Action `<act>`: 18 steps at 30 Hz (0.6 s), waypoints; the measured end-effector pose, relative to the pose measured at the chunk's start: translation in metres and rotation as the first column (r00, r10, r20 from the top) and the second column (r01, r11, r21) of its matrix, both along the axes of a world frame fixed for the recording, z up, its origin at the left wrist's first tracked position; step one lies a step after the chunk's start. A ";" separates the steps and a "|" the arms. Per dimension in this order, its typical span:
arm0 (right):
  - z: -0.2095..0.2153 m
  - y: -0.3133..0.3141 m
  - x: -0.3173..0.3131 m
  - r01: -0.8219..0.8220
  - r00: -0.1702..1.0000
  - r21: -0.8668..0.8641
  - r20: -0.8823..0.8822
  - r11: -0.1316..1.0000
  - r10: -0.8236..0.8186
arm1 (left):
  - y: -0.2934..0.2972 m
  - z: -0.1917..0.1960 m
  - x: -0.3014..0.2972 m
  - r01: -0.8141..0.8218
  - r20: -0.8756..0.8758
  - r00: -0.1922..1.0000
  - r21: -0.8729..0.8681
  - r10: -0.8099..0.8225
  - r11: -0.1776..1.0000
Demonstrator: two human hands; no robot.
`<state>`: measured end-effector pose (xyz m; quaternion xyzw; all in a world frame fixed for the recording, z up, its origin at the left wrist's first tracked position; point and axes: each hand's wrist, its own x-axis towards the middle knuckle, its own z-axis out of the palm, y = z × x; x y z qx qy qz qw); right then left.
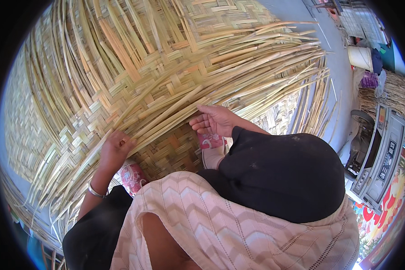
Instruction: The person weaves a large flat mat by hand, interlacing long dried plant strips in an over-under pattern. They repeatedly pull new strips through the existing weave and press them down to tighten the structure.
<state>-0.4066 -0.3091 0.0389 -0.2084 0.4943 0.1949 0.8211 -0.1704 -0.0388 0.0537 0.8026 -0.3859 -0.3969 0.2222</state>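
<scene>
Left hand [116,150]: grip clenched on a bundle of loose bamboo strips [175,112], fingers curled over them near their lower-left end. Right hand [213,120]: released, palm up, fingers spread, slid under the same strips further along; touching, not clamping.

Strip bundle's long axis runs lower-left to upper-right, rising from the left hand, across the right, then fanning out to free tips at the upper right. The strips lie up and away from both grips; the left hand is nearer the anchored end, the right nearer mid-length.

Underneath and all around: the woven bamboo mat [76,90], already plaited at left and top, lying on the floor. Unwoven ends stick out past the mat's right edge [319,85] onto grey concrete floor [333,58].

Room to move: open above the strips and to the upper right. Tight toward the person: dark-clad knee [279,175] just beside the right hand, pink slippers [132,175] sitting on the mat between the hands. White bucket [360,56] and grey machine [378,153] stand well apart at right.
</scene>
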 end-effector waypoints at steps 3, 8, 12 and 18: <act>0.000 0.002 0.001 0.065 0.997 0.002 -0.039 0.998 -0.065 | 0.007 -0.002 0.004 -0.122 -0.206 0.972 -0.022 0.115 0.992; 0.002 0.000 0.005 0.081 0.997 -0.064 0.025 0.995 -0.079 | 0.009 -0.008 0.008 -0.266 -0.354 0.900 0.016 0.254 0.964; 0.008 -0.004 0.005 0.069 0.985 -0.075 0.162 0.995 -0.056 | 0.007 -0.001 0.008 -0.260 -0.249 0.930 0.071 0.270 0.963; 0.019 -0.011 0.018 0.026 0.975 -0.072 0.222 0.997 -0.009 | 0.005 0.020 0.010 -0.226 -0.203 0.952 0.044 0.230 0.973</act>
